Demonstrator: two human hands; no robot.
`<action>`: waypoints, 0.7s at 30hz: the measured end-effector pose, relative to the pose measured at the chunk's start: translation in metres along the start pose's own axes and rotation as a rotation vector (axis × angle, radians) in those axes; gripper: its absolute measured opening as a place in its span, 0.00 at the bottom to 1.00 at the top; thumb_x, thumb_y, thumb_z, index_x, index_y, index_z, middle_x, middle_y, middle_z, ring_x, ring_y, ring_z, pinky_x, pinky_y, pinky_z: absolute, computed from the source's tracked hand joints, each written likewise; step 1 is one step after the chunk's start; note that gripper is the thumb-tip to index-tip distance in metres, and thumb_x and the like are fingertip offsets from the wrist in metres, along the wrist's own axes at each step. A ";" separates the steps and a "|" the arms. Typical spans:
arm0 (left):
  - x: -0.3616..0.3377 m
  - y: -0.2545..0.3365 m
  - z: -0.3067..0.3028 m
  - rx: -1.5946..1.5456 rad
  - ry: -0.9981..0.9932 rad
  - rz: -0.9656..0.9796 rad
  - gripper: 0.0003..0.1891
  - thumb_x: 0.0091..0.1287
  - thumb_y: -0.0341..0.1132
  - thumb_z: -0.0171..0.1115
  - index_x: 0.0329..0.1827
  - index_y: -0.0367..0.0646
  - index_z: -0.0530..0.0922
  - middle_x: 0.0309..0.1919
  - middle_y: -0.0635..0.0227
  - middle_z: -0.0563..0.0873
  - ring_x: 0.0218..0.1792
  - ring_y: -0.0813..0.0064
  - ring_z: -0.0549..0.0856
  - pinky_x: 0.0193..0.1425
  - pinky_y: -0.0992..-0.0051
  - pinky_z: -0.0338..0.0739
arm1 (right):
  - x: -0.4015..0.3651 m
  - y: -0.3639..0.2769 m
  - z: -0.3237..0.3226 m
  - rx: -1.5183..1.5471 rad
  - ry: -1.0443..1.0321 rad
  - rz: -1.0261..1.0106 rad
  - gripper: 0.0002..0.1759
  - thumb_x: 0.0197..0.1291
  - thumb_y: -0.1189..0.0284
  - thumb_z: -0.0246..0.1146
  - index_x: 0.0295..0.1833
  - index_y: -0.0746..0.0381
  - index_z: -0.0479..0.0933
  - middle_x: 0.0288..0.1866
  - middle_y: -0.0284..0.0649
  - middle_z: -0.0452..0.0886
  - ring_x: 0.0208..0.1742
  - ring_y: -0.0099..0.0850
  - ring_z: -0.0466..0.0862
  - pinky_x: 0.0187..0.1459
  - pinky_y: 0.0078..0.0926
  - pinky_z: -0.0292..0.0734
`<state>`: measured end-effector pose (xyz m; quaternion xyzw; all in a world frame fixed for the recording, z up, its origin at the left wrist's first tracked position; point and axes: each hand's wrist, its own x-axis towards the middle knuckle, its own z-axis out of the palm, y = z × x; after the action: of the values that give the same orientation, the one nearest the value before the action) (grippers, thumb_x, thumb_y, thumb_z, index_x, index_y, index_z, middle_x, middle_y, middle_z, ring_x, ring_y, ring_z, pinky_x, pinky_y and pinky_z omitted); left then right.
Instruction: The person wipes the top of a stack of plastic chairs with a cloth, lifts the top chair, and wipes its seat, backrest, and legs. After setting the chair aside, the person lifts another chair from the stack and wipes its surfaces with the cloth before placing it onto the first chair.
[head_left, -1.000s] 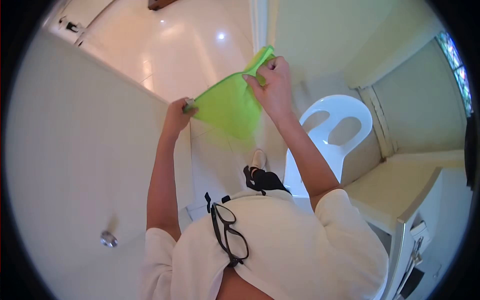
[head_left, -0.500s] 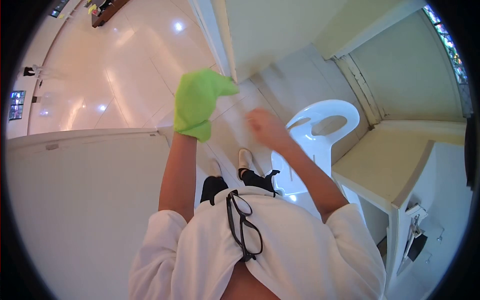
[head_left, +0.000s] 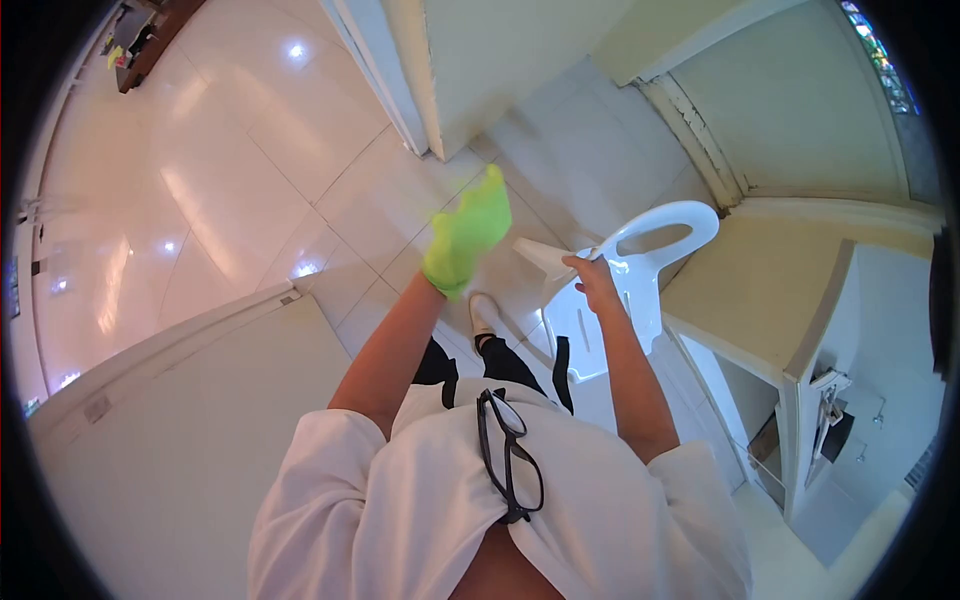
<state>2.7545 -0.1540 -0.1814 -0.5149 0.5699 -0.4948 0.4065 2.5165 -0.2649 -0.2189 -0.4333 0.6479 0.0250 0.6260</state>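
Observation:
A bright green cloth mitt or glove (head_left: 470,235) covers my left hand (head_left: 465,240), which is raised over the tiled floor left of the chair. The fingers inside are hidden, and the cloth is slightly blurred. My right hand (head_left: 597,282) has its fingers curled over the near armrest of a white plastic chair (head_left: 570,345). The chair's backrest, with an oval opening, points toward the upper right. Black-framed glasses (head_left: 510,455) hang from the neckline of the white top.
A pale wall or door edge (head_left: 432,80) stands ahead. To the left is a white panel (head_left: 190,430), and to the right a cream cabinet (head_left: 740,300) with an open white compartment. Glossy tiles (head_left: 250,170) stretch to the upper left, where a brown wooden piece (head_left: 150,50) stands.
My left hand in the green cloth has swung right and slightly down. My right hand has moved right and down onto the chair's armrest. The head view has shifted a little to the right.

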 end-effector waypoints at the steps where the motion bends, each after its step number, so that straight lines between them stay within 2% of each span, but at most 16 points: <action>1: 0.007 0.011 -0.012 -0.420 -0.090 -0.130 0.25 0.72 0.47 0.52 0.68 0.45 0.67 0.63 0.68 0.74 0.57 0.72 0.77 0.59 0.69 0.74 | 0.016 0.017 0.010 0.130 0.126 -0.164 0.33 0.52 0.64 0.67 0.61 0.65 0.66 0.56 0.40 0.72 0.57 0.34 0.72 0.57 0.40 0.67; 2: 0.010 0.024 -0.016 -0.838 -0.180 -0.258 0.24 0.72 0.43 0.53 0.68 0.43 0.68 0.64 0.68 0.74 0.57 0.73 0.76 0.59 0.71 0.73 | 0.025 0.028 0.016 0.261 0.254 -0.329 0.31 0.51 0.68 0.66 0.60 0.66 0.65 0.52 0.41 0.74 0.55 0.33 0.74 0.56 0.35 0.68; 3: 0.002 0.052 -0.009 -0.849 -0.176 -0.249 0.24 0.72 0.43 0.53 0.68 0.43 0.68 0.64 0.68 0.74 0.57 0.73 0.76 0.59 0.71 0.73 | 0.024 0.030 0.021 0.262 0.264 -0.319 0.31 0.51 0.68 0.66 0.60 0.66 0.65 0.52 0.41 0.74 0.55 0.33 0.74 0.56 0.35 0.68; 5: -0.018 0.111 0.000 -2.802 -0.086 -0.389 0.22 0.69 0.37 0.58 0.65 0.42 0.71 0.60 0.67 0.78 0.55 0.73 0.77 0.57 0.73 0.73 | 0.009 0.029 0.026 0.359 0.245 -0.454 0.29 0.49 0.75 0.63 0.58 0.69 0.65 0.42 0.41 0.77 0.49 0.33 0.76 0.55 0.29 0.69; 6: -0.017 0.092 0.001 -2.816 -0.087 -0.361 0.22 0.69 0.37 0.58 0.65 0.42 0.71 0.60 0.67 0.78 0.55 0.73 0.77 0.57 0.73 0.73 | 0.002 0.023 0.029 0.365 0.265 -0.446 0.29 0.49 0.75 0.63 0.58 0.69 0.65 0.42 0.41 0.77 0.49 0.33 0.76 0.55 0.29 0.69; 8: -0.008 0.024 0.003 -2.313 -0.381 0.054 0.23 0.66 0.33 0.61 0.64 0.40 0.71 0.57 0.65 0.79 0.55 0.74 0.77 0.57 0.73 0.74 | -0.010 0.013 0.033 0.373 0.373 -0.397 0.27 0.48 0.76 0.62 0.56 0.69 0.65 0.37 0.40 0.77 0.43 0.31 0.77 0.52 0.28 0.70; 9: -0.009 0.037 0.006 -2.315 -0.362 0.094 0.23 0.66 0.33 0.61 0.64 0.40 0.71 0.57 0.65 0.79 0.55 0.74 0.77 0.57 0.73 0.74 | -0.006 0.017 0.034 0.392 0.402 -0.394 0.27 0.48 0.76 0.62 0.56 0.69 0.65 0.37 0.40 0.77 0.43 0.31 0.77 0.52 0.28 0.70; 11: -0.013 0.077 0.014 -2.506 -0.316 0.230 0.25 0.67 0.42 0.61 0.65 0.42 0.70 0.57 0.63 0.78 0.58 0.70 0.77 0.59 0.70 0.73 | 0.002 0.028 0.030 0.471 0.438 -0.459 0.25 0.48 0.77 0.60 0.54 0.69 0.67 0.36 0.40 0.77 0.41 0.30 0.77 0.49 0.26 0.70; 12: -0.010 0.078 0.017 -2.503 -0.285 0.285 0.25 0.67 0.42 0.61 0.65 0.42 0.70 0.57 0.63 0.78 0.58 0.70 0.77 0.59 0.70 0.73 | 0.001 0.026 0.032 0.419 0.528 -0.458 0.23 0.48 0.77 0.59 0.53 0.69 0.68 0.36 0.39 0.76 0.39 0.30 0.78 0.46 0.25 0.70; 15: -0.012 0.070 0.025 -3.447 -0.328 0.203 0.28 0.69 0.49 0.57 0.65 0.40 0.69 0.56 0.63 0.78 0.57 0.68 0.78 0.60 0.66 0.73 | -0.016 0.023 0.023 0.459 0.565 -0.457 0.22 0.48 0.76 0.59 0.52 0.69 0.69 0.34 0.38 0.76 0.38 0.30 0.78 0.44 0.25 0.70; 17: -0.021 0.070 0.036 -4.058 -0.470 0.015 0.30 0.70 0.54 0.54 0.65 0.39 0.69 0.55 0.63 0.78 0.56 0.66 0.79 0.61 0.64 0.74 | -0.021 0.027 0.017 0.496 0.614 -0.462 0.22 0.49 0.74 0.60 0.51 0.69 0.70 0.33 0.38 0.76 0.34 0.29 0.78 0.41 0.25 0.72; 18: -0.021 0.063 0.037 -4.049 -0.489 0.051 0.30 0.70 0.54 0.54 0.65 0.39 0.69 0.55 0.63 0.78 0.56 0.66 0.79 0.61 0.64 0.74 | -0.028 0.026 0.008 0.552 0.651 -0.464 0.21 0.49 0.73 0.59 0.50 0.69 0.71 0.32 0.37 0.76 0.32 0.28 0.77 0.39 0.25 0.72; 20: -0.018 0.045 0.037 -3.836 -0.196 0.011 0.29 0.70 0.53 0.55 0.63 0.38 0.71 0.53 0.63 0.79 0.56 0.68 0.79 0.64 0.62 0.72 | -0.041 0.025 -0.015 0.653 0.712 -0.488 0.18 0.49 0.73 0.59 0.48 0.69 0.73 0.30 0.37 0.75 0.29 0.27 0.77 0.36 0.25 0.74; 21: -0.018 0.056 0.045 -3.837 -0.198 0.030 0.29 0.70 0.53 0.55 0.63 0.38 0.71 0.53 0.63 0.79 0.56 0.68 0.79 0.64 0.62 0.72 | -0.047 0.026 -0.028 0.700 0.737 -0.509 0.17 0.50 0.73 0.60 0.47 0.68 0.74 0.29 0.37 0.75 0.28 0.27 0.77 0.34 0.25 0.75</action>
<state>2.7904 -0.1442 -0.2451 0.2245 -0.2527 -0.7323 0.5912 2.4712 -0.2395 -0.1869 -0.3227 0.6683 -0.4956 0.4512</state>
